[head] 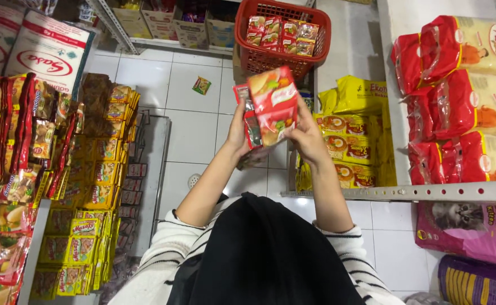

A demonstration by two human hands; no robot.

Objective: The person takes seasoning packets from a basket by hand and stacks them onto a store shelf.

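Note:
My left hand (239,131) and my right hand (307,137) together hold up a small stack of red sachet packets (272,103) in front of me, above the white tiled floor. The front packet is red with a food picture; the ones behind it show at the left edge. Beyond the packets, a red plastic basket (321,31) sits on the floor and holds several similar red packets (282,34). My striped sleeves and a black cloth fill the bottom of the view.
Left shelves (36,226) carry hanging strips and stacks of yellow and red sachets. A metal shelf (429,192) on the right holds red bagged goods and yellow noodle packs (349,141). Pink and purple pet-food bags (468,226) lie below. One small packet (201,85) lies on the floor.

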